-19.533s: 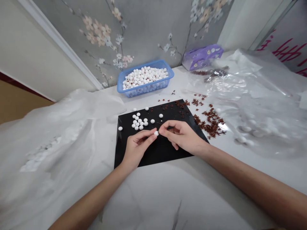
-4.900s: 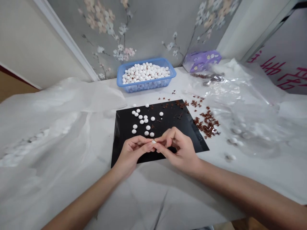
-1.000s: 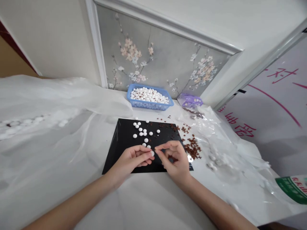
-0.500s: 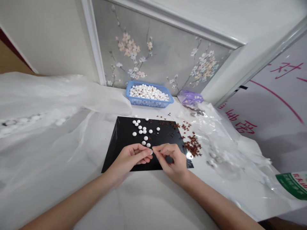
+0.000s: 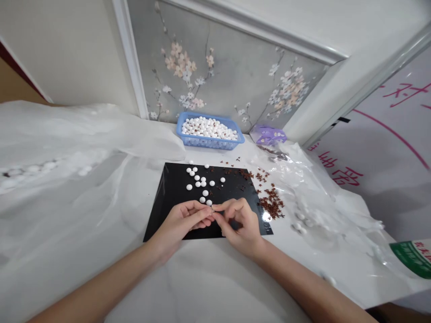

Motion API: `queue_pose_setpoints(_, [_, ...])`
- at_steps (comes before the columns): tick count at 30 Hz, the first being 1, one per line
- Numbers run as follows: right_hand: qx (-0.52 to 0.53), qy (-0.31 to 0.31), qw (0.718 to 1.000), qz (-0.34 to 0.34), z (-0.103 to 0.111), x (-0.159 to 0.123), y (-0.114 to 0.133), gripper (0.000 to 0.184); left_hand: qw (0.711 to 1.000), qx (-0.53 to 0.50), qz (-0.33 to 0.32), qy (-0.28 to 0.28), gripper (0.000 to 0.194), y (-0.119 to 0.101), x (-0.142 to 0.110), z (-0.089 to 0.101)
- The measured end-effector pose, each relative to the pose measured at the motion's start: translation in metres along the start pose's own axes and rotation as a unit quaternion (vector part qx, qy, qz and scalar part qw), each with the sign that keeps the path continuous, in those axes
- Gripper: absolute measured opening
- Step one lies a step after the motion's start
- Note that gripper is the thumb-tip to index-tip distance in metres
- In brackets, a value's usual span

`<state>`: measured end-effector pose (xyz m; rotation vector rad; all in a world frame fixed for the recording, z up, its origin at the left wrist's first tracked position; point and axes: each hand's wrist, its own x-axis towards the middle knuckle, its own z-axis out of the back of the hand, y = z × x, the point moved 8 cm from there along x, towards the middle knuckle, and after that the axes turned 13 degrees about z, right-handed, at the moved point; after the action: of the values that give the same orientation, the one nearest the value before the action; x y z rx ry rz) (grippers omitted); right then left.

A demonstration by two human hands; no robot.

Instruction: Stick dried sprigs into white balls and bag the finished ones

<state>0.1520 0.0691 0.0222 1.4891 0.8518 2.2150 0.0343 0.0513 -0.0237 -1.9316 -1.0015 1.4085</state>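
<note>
My left hand (image 5: pixel 180 222) and my right hand (image 5: pixel 240 222) meet above the near edge of a black mat (image 5: pixel 161 211). A small white bead (image 5: pixel 212 209) is pinched between their fingertips, mostly hidden by them. Several loose white beads (image 5: pixel 198 183) lie on the mat just beyond my fingers. Small brown star-shaped bits (image 5: pixel 271 202) are heaped past the mat's right edge, with others scattered over its far part.
A blue plastic basket (image 5: pixel 210 144) full of white beads and brown bits stands against the floral wall panel (image 5: pixel 222 76). Crumpled clear plastic (image 5: pixel 319 215) lies to the right, a white sheet (image 5: pixel 67 179) to the left, and a purple packet (image 5: pixel 267 135) at the back.
My right fingertips have closed in on the bead held by my left hand, so both hands now meet on it. The view has barely shifted.
</note>
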Motion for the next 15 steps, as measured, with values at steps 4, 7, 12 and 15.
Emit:
queue_pose_setpoints(4, [0.018,-0.003,1.0,-0.016,-0.001,0.0,-0.002,0.026,1.0,-0.007,-0.01,-0.001,0.015,0.001,0.0,0.002])
queue_pose_setpoints(7, [0.004,-0.008,1.0,-0.017,0.0,0.002,-0.002,0.029,1.0,-0.017,-0.013,-0.009,0.014,0.002,0.0,0.004])
queue_pose_setpoints(12, [0.0,0.002,1.0,-0.023,0.001,0.004,0.0,0.028,1.0,-0.007,-0.011,-0.01,0.014,0.002,0.002,0.004])
queue_pose_setpoints(15, [0.021,0.02,0.999,-0.014,0.001,0.004,0.008,0.023,1.0,0.015,-0.017,0.003,0.014,0.002,0.003,0.002])
